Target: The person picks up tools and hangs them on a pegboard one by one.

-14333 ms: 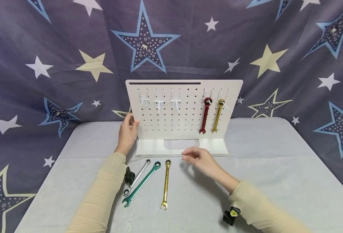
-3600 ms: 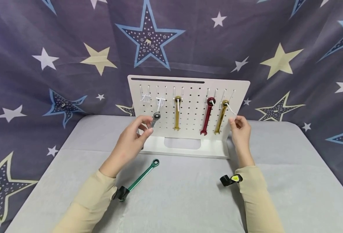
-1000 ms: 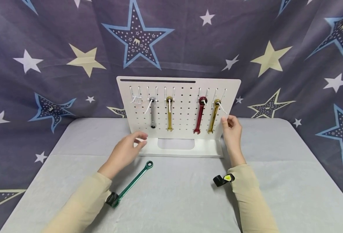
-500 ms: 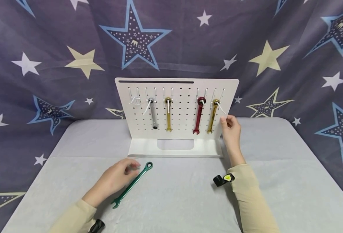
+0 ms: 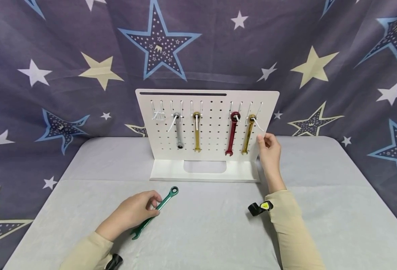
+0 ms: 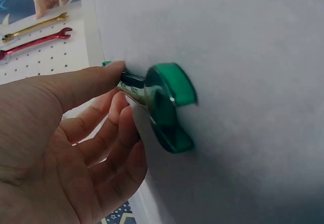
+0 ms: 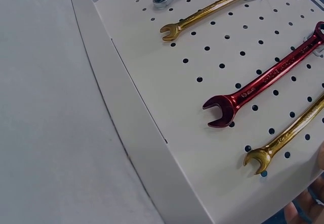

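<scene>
My left hand (image 5: 135, 210) pinches a green combination wrench (image 5: 174, 191) by its shaft, low over the table. The left wrist view shows the thumb on the shaft, fingers curled on the other side, and the wrench's open end (image 6: 172, 77) towards the camera. At the right edge of a white pegboard (image 5: 215, 138), my right hand (image 5: 270, 154) grips the board between thumb and fingers. From the board's hooks hang a silver wrench (image 5: 178, 131), a gold wrench (image 5: 197, 133), a red wrench (image 5: 232, 135) and a second gold wrench (image 5: 248, 135).
A bare white hook (image 5: 158, 114) sits at the board's upper left. The board's foot (image 5: 171, 172) rests on the grey-clothed table (image 5: 198, 225). Behind it hangs a star-patterned curtain (image 5: 215, 56).
Earlier, a gold and the silver wrench went from table to hooks. In the last second my left hand came down from the board and took hold of the green wrench. The right hand stayed.
</scene>
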`<state>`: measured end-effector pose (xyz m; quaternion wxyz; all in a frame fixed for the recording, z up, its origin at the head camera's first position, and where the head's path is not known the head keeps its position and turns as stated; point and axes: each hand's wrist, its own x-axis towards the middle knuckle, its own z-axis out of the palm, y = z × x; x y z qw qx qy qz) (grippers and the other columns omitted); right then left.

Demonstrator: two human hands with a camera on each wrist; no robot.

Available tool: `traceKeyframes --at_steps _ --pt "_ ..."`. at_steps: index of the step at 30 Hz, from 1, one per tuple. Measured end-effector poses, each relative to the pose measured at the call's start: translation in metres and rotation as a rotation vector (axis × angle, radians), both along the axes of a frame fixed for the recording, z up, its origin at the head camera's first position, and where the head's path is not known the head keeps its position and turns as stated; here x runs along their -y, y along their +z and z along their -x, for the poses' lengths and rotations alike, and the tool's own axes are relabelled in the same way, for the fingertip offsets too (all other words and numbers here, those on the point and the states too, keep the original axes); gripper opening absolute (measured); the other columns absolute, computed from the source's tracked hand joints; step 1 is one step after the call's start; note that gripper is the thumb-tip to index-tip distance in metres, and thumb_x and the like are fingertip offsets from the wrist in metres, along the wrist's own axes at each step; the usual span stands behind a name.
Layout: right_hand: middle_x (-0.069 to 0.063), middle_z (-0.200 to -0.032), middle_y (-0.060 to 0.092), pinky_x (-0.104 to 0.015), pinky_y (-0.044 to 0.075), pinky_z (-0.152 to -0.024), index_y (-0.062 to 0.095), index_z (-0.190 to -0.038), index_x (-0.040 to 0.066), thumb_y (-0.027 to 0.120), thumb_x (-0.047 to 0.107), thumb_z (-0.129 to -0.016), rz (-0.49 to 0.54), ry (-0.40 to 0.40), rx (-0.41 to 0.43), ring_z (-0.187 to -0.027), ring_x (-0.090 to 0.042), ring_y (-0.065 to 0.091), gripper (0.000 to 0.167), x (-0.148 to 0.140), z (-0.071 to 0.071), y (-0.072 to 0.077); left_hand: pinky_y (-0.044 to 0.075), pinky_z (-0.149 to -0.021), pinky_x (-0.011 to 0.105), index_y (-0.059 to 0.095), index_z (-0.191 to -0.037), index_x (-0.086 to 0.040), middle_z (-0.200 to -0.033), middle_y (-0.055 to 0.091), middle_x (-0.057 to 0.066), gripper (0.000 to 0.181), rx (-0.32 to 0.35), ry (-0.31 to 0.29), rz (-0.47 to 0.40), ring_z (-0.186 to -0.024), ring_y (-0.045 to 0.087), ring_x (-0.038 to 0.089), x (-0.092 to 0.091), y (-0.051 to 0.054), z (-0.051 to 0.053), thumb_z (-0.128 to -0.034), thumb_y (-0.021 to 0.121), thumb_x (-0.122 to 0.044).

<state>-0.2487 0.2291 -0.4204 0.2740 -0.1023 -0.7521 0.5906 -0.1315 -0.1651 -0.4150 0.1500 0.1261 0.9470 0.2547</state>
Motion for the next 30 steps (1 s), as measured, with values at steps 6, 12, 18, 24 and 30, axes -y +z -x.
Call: traceKeyframes --at_steps 6,12,18,24,30 --pt "-0.016 -0.095 0.061 -0.019 0.041 -0.075 0.059 -0.105 -0.009 0.062 0.014 -0.098 0.006 -0.009 -0.008 -0.080 -0.006 0.051 0.024 -0.001 0.000 -0.001 0.046 -0.070 0.032 0.067 -0.104 -0.010 -0.082 0.059 -0.008 0.026 -0.011 0.000 0.006 -0.072 0.052 0.009 -0.004 0.001 0.001 -0.0811 0.080 -0.007" --pt "-0.019 -0.096 0.063 -0.018 0.041 -0.076 0.059 -0.103 -0.008 0.063 0.014 -0.098 -0.022 -0.030 0.001 -0.081 -0.005 0.051 0.023 -0.002 0.001 -0.003 0.046 -0.068 0.032 0.068 -0.102 -0.010 -0.080 0.060 -0.007 0.026 0.010 -0.002 -0.007 -0.071 0.053 0.010 -0.006 0.003 0.001 -0.0798 0.079 -0.003" --pt "-0.022 -0.098 0.063 -0.019 0.041 -0.075 0.059 -0.102 -0.008 0.062 0.014 -0.099 -0.020 -0.039 0.012 -0.081 -0.005 0.051 0.023 -0.004 -0.002 -0.003 0.042 -0.064 0.032 0.068 -0.096 -0.013 -0.077 0.057 -0.008 0.024 0.066 -0.044 -0.011 -0.070 0.050 0.013 -0.002 0.004 0.005 -0.0776 0.077 -0.001" --pt "-0.021 -0.099 0.063 -0.019 0.041 -0.075 0.059 -0.104 -0.008 0.062 0.016 -0.099 -0.016 -0.019 0.021 -0.081 -0.005 0.051 0.024 -0.003 -0.002 -0.003 0.043 -0.065 0.032 0.067 -0.095 -0.014 -0.079 0.058 -0.007 0.022 0.110 -0.099 -0.020 -0.072 0.051 0.014 0.008 0.006 0.007 -0.0779 0.074 -0.002" --pt "-0.022 -0.102 0.063 -0.020 0.040 -0.076 0.059 -0.107 -0.008 0.061 0.020 -0.100 -0.022 -0.008 0.019 -0.084 -0.007 0.051 0.028 -0.001 0.000 -0.002 0.041 -0.065 0.029 0.064 -0.100 -0.013 -0.084 0.056 -0.003 0.020 0.156 -0.182 -0.123 -0.074 0.049 0.016 0.018 0.009 0.010 -0.0839 0.071 -0.003"
